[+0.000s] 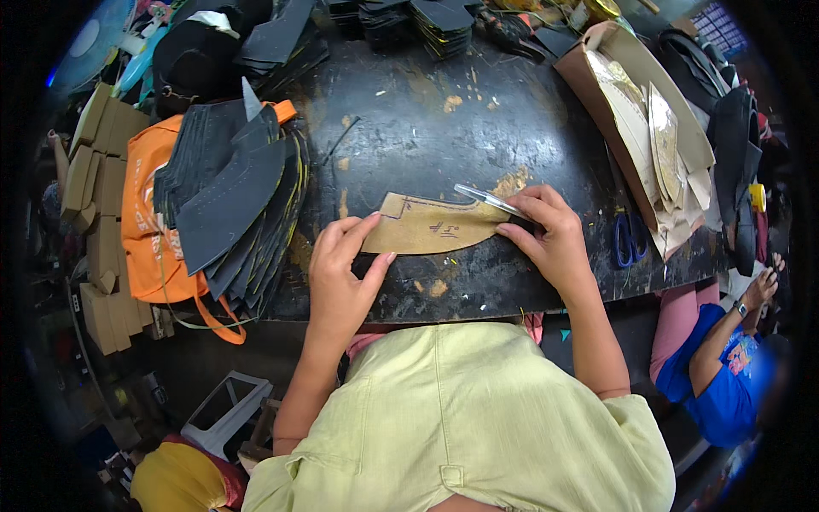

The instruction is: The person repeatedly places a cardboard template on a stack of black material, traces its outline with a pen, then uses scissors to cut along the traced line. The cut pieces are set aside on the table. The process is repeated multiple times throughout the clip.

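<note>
A tan cardboard pattern piece (444, 227), curved along its lower edge and marked with handwriting and lines, lies near the front of the black table. My left hand (341, 260) grips its left end, with the thumb at the lower edge and fingers at the upper corner. My right hand (553, 235) holds a slim silver-and-clear pen (486, 200) that points up and left over the pattern. The thumb of that same hand presses the pattern's narrow right end. A bit of dark material shows at that end, partly hidden by my fingers.
Stacked black cut pieces (235, 200) lie on an orange bag (149, 222) at the left. Blue-handled scissors (629, 239) rest right of my right hand, beside an open cardboard box (636, 128) of patterns. More black stacks (444, 26) stand far back. A person in blue (725, 367) sits at the right.
</note>
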Tool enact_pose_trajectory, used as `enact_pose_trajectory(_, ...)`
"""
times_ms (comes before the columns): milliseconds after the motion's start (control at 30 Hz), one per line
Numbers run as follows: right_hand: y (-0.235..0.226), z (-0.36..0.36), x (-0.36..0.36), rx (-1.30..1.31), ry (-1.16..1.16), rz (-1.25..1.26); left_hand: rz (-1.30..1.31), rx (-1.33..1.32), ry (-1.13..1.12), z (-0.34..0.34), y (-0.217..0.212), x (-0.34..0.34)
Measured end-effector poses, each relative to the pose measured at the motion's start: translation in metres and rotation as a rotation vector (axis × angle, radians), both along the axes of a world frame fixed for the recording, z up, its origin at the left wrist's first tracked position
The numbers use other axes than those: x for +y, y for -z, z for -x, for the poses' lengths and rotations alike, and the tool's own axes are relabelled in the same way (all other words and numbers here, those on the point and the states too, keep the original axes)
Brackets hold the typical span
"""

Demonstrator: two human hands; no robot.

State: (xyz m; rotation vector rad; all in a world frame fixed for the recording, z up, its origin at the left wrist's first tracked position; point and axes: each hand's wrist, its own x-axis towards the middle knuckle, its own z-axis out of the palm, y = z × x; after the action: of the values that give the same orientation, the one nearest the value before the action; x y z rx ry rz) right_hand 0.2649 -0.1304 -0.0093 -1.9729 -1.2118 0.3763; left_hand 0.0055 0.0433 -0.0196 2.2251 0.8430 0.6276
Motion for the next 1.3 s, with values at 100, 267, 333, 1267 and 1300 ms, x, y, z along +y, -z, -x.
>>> enact_pose_trajectory(100,-0.0012,-0.0023,0.0023,0.054,0.022,0.028,-0.009,0.016,0.005,-0.0012,-0.0024,0.0007)
enact_pose_trajectory(267,0.0006,-0.0066,0.0040,0.062,0.004,0.009,0.068,0.038,-0.008,-0.0011,-0.0042,-0.0010)
enact_pose_trajectory(333,0.0010,-0.0066,0.0041,0.080,0.007,0.027,0.074,0.043,-0.010,-0.0009,-0.0051,-0.0006)
enact_pose_trajectory(1267,0.0055,-0.0061,0.0063,0.064,0.036,0.015,0.033,-0.009,-0.007,-0.0015,-0.0017,0.0007)
enact_pose_trajectory(1300,0.0046,-0.0061,0.0056,0.099,0.059,0.062,0.030,-0.008,0.000,-0.0013,-0.0014,0.0011)
